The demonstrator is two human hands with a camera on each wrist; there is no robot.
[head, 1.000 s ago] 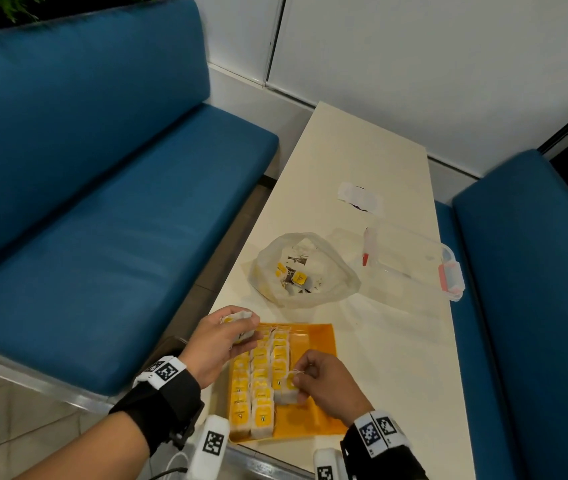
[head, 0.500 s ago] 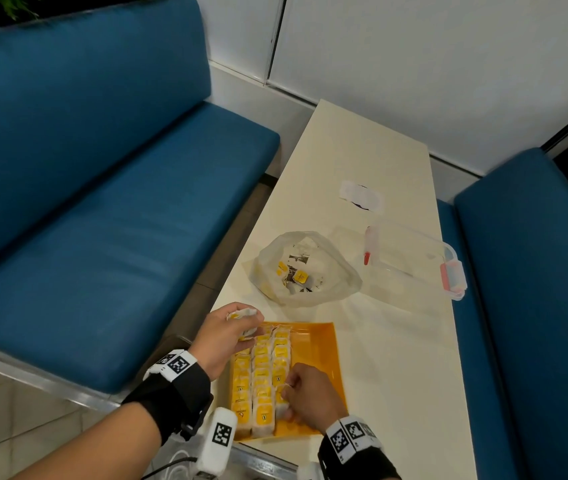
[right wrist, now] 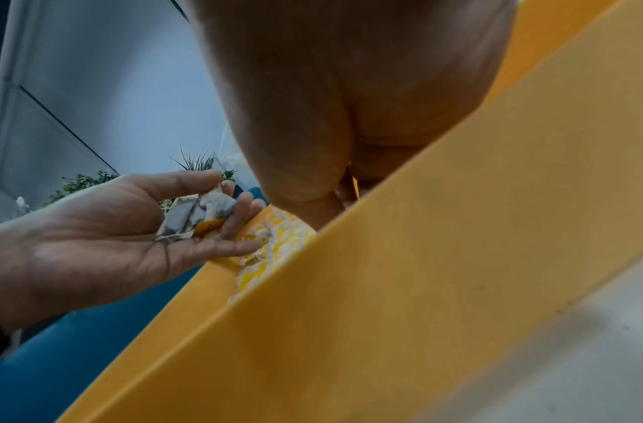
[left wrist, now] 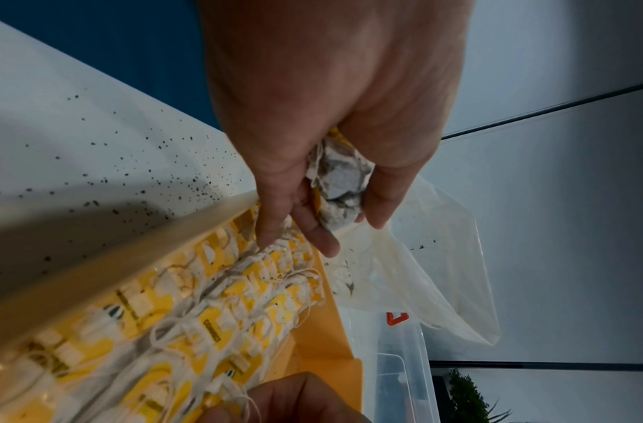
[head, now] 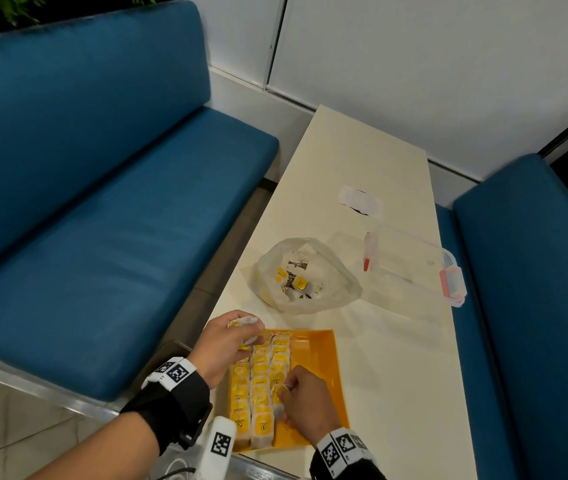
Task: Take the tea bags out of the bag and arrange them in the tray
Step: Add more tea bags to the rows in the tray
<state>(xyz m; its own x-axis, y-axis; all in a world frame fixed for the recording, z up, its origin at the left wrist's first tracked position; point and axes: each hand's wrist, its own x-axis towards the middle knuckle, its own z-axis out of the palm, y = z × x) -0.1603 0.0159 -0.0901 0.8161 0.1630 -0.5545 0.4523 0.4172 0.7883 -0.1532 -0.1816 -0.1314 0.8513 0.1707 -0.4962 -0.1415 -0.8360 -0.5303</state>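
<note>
Presently, a small bunch of tea bags [head: 245, 326] is held in the curled left hand [head: 224, 344] over the far left corner of the orange tray [head: 320, 358]. Inside the tray, one bagged row's end is pinched by the right hand [head: 305, 403]. Beyond the tray, more bags are kept in the plastic bag [head: 305, 275].

right fingertips [head: 284, 398] hidden behind knuckles

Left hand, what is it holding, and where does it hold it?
The left hand holds a crumpled tea bag, its pouch cradled between thumb and curled fingers, the yellow tag poking out below.
</note>
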